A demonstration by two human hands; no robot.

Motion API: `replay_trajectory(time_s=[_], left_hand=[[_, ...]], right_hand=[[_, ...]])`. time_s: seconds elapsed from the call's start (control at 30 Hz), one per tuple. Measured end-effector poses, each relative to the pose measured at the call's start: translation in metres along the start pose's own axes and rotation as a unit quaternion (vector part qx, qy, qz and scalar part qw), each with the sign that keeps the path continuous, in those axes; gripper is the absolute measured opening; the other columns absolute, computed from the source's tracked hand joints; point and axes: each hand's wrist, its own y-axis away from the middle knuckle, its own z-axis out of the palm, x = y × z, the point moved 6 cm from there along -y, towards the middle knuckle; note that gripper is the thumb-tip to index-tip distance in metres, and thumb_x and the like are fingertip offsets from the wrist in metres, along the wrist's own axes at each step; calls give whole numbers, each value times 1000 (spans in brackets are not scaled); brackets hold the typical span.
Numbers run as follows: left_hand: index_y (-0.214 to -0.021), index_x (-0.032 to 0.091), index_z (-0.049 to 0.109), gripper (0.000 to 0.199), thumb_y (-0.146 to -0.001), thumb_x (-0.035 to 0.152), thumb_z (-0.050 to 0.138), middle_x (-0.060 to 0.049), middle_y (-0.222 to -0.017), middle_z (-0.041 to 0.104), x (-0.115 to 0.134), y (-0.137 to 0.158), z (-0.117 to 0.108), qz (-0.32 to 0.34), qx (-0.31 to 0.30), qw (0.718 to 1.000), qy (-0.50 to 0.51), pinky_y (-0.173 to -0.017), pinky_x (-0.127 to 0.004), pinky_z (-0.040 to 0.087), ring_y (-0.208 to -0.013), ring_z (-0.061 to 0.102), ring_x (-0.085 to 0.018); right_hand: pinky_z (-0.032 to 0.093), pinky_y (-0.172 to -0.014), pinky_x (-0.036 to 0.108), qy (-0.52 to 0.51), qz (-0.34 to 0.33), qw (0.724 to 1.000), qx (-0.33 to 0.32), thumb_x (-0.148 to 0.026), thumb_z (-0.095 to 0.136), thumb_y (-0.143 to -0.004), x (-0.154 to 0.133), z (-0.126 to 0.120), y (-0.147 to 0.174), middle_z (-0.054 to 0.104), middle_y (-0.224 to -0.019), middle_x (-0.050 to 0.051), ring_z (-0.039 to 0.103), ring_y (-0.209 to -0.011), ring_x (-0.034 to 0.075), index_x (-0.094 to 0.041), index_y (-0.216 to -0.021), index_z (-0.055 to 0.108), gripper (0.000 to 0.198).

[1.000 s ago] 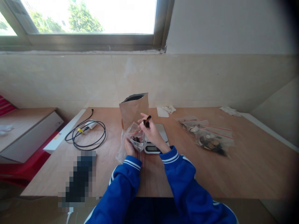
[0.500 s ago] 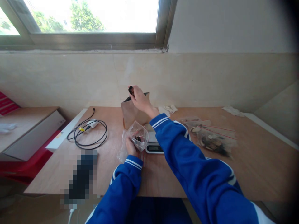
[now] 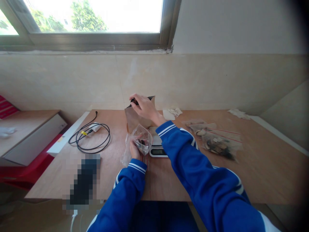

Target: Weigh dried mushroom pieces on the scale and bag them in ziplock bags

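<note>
My left hand [image 3: 134, 150] is closed round a clear plastic bag [image 3: 145, 132], whose mouth gapes upward; a few small dark pieces [image 3: 141, 141] show inside. Above the mouth of an upright brown paper bag [image 3: 136, 119], my right hand [image 3: 144, 106] grips a small dark, shiny piece [image 3: 134, 101] between thumb and fingers. What kind of piece it is cannot be made out. A white kitchen scale [image 3: 158, 152] sits under my right forearm, its pan partly hidden by the arm and the plastic bag.
Several zip bags with dark and pale contents [image 3: 218, 145] lie on the right of the wooden table [image 3: 173, 180]. A coiled black cable [image 3: 89, 151] and a blurred dark device [image 3: 83, 180] lie to the left. White crumpled scraps [image 3: 175, 112] rest by the wall.
My right hand has lowered slightly with the dark piece, toward the paper bag's mouth, and its fingers now arch over the piece. My left hand keeps holding the plastic bag in place.
</note>
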Motion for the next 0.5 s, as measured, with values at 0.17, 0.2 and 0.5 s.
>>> replay_trajectory(time_s=[0.17,0.2,0.5], left_hand=[[-86,14,69,31,-84,36,47,-5,-67,63,1,0,1,3,6,1000,12,-64,-32,55,-59,60,-15],[-85,14,69,31,-84,35,47,-5,-67,62,1,0,0,4,8,1000,14,-63,-32,55,-58,60,-15],[-84,12,68,32,-86,34,45,-6,-66,62,2,1,1,2,15,1000,14,-63,-34,56,-58,61,-16]], right_hand=[[42,-91,37,-5,4,1000,4,-33,36,-98,-2,0,-1,65,-98,7,59,-93,23,-22,-106,51,20],[43,-90,37,-9,5,1000,7,-33,36,-98,-1,0,-2,64,-96,7,60,-92,22,-22,-106,50,20],[48,-83,35,-44,50,997,32,-19,35,-94,19,3,1,63,-96,9,61,-98,22,-21,-99,45,12]])
